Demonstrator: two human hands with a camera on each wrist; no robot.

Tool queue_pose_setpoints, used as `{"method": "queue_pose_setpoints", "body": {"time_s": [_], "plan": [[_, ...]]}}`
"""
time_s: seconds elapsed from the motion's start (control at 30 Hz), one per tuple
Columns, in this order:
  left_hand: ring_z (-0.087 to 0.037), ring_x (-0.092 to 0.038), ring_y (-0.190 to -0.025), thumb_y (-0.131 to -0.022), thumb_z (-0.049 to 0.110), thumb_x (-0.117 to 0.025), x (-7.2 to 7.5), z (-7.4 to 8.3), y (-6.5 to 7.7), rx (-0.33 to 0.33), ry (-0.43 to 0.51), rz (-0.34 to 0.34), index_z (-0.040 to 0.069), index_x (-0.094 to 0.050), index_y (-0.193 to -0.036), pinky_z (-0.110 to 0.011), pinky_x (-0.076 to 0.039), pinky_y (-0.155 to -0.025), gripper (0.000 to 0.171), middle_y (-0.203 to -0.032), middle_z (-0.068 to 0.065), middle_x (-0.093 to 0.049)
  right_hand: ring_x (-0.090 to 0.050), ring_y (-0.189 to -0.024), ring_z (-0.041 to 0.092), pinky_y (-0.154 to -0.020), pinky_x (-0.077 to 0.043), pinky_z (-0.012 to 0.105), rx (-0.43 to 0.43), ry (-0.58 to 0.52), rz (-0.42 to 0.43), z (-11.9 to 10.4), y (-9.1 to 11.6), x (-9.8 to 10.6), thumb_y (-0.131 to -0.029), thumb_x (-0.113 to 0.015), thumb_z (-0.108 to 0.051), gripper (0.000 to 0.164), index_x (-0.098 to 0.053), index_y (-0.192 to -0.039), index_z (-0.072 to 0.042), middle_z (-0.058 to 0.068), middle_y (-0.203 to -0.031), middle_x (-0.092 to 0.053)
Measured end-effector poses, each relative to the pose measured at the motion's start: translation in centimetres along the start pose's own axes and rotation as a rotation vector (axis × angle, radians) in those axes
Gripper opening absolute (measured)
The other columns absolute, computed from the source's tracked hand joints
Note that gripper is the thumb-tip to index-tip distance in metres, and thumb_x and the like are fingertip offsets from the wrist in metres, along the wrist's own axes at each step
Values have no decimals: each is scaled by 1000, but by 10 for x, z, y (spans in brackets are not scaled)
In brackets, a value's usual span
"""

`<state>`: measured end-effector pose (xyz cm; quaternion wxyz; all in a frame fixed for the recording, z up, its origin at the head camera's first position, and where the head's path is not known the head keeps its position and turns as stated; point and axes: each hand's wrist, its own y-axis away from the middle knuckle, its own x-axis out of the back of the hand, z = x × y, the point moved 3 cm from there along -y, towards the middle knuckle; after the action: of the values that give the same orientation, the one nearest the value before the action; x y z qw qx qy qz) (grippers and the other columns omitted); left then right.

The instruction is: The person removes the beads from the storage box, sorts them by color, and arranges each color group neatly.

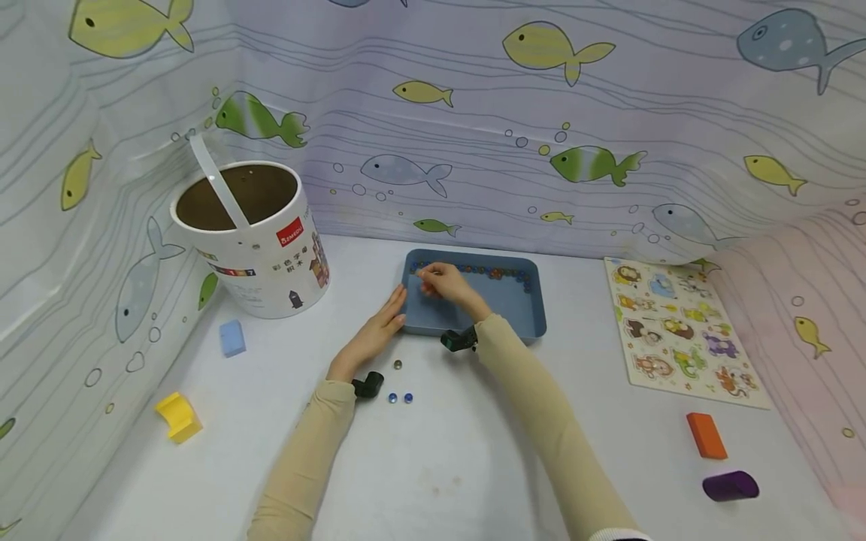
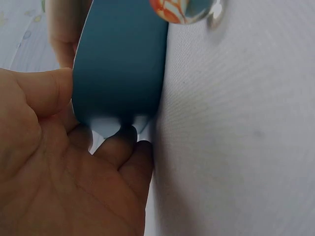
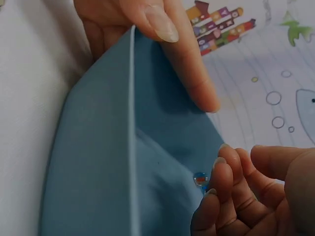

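A blue-grey rectangular tray (image 1: 473, 312) lies on the white table, with a row of small glass marbles (image 1: 497, 272) along its far wall. My left hand (image 1: 372, 338) rests against the tray's left front corner, its fingers lying along the outer side. The left wrist view shows the thumb touching the tray wall. Inside the tray, my right hand (image 1: 449, 285) has bent fingers near the left end of the row. A marble (image 3: 200, 178) sits beside those fingertips; whether they pinch anything is hidden. An orange-swirled marble (image 2: 174, 7) lies outside the tray.
Two blue marbles (image 1: 401, 398) and a brownish one (image 1: 398, 364) lie before the tray. A white bucket (image 1: 264, 278) stands left, near blue (image 1: 232, 338) and yellow (image 1: 179, 417) blocks. An animal puzzle board (image 1: 683, 330), an orange block (image 1: 707, 436) and a purple cylinder (image 1: 731, 486) lie right.
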<state>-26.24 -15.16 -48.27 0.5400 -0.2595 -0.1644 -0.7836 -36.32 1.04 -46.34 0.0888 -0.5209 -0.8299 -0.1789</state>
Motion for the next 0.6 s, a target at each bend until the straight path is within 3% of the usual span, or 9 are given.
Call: {"method": "queue_pose_setpoints", "body": {"time_s": [0.33,0.6], "plan": [[-34,-6,-151,-106,19,-35,-3,-2,0,-2,10,1,2,-14,-155,-54,-11,-122,55,-165,-10,-2,-59,-68,10,-60,-49,20,-72,-65,71,2,-23,-4,-102,-50,-19,30,-62,-126,-8,5,-86,-66],[-31,-7,-152,-107,21,-34,0,-2,1,7,-3,0,5,-14,-155,-52,-11,-122,55,-165,-7,-3,-61,-72,11,-65,-52,21,-80,71,60,-5,-31,-12,-100,-53,-21,32,-58,-128,-7,10,-95,-68]]}}
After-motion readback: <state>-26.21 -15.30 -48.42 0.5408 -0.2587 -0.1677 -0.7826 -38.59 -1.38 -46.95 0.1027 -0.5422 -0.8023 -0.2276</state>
